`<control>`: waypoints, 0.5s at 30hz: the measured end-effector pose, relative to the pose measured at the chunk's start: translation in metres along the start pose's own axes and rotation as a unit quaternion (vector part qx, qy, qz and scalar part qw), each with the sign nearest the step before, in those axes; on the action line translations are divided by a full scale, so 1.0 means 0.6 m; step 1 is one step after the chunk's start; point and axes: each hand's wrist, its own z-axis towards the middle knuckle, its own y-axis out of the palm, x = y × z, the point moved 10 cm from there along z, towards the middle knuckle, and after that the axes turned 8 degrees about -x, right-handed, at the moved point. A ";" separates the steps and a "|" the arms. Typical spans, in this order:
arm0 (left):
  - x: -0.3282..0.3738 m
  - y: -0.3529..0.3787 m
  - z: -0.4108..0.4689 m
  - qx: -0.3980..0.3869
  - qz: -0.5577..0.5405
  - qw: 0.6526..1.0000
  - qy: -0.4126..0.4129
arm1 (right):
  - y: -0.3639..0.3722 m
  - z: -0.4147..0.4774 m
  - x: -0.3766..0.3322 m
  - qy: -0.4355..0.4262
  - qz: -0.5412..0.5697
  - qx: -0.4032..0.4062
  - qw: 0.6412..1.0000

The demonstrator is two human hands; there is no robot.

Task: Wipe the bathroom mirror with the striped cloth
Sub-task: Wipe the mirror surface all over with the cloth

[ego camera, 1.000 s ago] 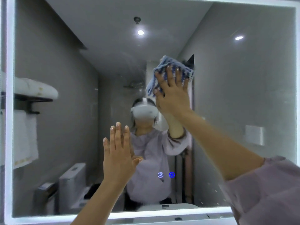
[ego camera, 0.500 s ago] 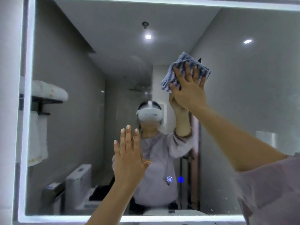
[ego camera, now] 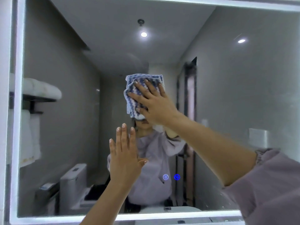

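Observation:
The bathroom mirror [ego camera: 243, 98] fills the view, framed by a lit white border. My right hand [ego camera: 155, 104] presses the folded blue-and-white striped cloth [ego camera: 139, 88] flat against the glass near the mirror's centre, fingers spread over it. My left hand [ego camera: 125, 158] rests flat on the glass below and left of the cloth, fingers together and pointing up, holding nothing. The glass reflects a person in a lilac top, partly hidden behind both hands.
Two glowing touch icons [ego camera: 171, 177] sit low on the glass, right of my left hand. The lit bottom border [ego camera: 48, 220] runs just below. Reflected in the glass are a towel shelf [ego camera: 40, 93], a toilet [ego camera: 73, 184] and ceiling lights.
My right hand has swept the cloth down and to the left, from the upper right of centre to the mirror's middle. My left hand stays flat on the glass.

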 end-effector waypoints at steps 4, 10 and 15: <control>0.000 0.000 0.001 -0.013 0.003 1.000 -0.008 | -0.026 -0.018 0.137 0.140 0.044 0.020 0.989; 0.001 0.005 0.002 -0.020 0.009 1.000 -0.013 | -0.032 -0.020 0.200 0.309 0.133 0.031 0.941; -0.001 0.008 0.003 -0.019 0.031 0.999 -0.022 | -0.037 0.036 0.073 0.196 0.076 0.049 0.976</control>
